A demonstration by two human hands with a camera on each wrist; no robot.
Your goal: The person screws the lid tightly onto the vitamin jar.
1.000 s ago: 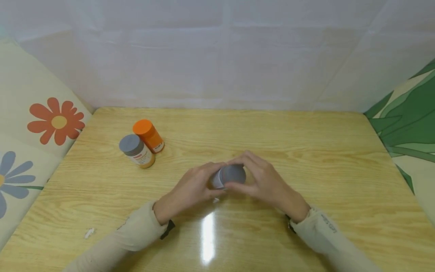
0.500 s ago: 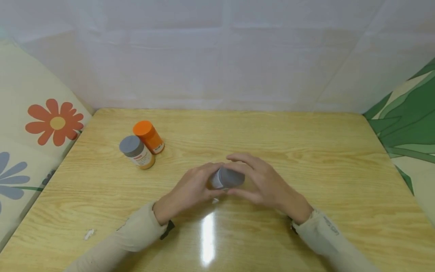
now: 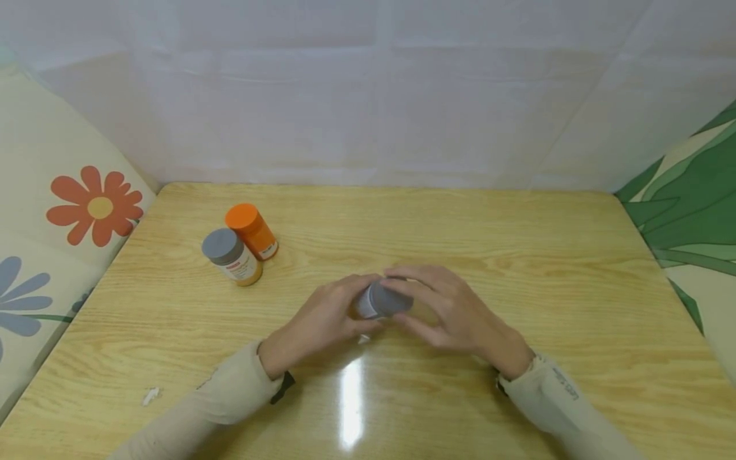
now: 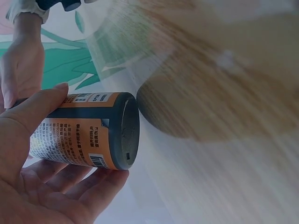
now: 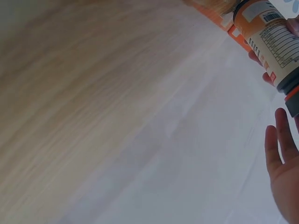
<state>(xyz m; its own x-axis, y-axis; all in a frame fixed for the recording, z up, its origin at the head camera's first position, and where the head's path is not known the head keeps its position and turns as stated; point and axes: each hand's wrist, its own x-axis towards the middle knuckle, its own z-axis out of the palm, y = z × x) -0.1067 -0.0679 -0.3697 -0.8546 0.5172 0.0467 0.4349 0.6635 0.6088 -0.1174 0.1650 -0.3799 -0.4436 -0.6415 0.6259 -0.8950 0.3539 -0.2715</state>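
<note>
A bottle with a dark grey lid (image 3: 392, 299) is tilted sideways, its lid end to the right. My left hand (image 3: 324, 313) grips its body, thumb on one side and fingers on the other; an orange-and-white printed label (image 4: 74, 140) and dark base (image 4: 131, 133) show in the left wrist view. My right hand (image 3: 445, 310) is at the lid, thumb and fingers on either side of it, slightly blurred. In the right wrist view, an orange ring (image 5: 291, 93) shows by the lid, and some right-hand fingers (image 5: 284, 133) are straight, apart from the lid.
At the table's left stand a grey-lidded bottle (image 3: 231, 257) and an orange bottle (image 3: 252, 231), close together. White scraps (image 3: 151, 396) lie at the front left, with a small one (image 3: 364, 338) below the hands. A white sheet (image 3: 374, 96) hangs behind the table (image 3: 517, 243).
My right hand's thumb and fingers spread off the lid, then came back around it, with the hand slightly farther right than before. The left hand's hold stays the same.
</note>
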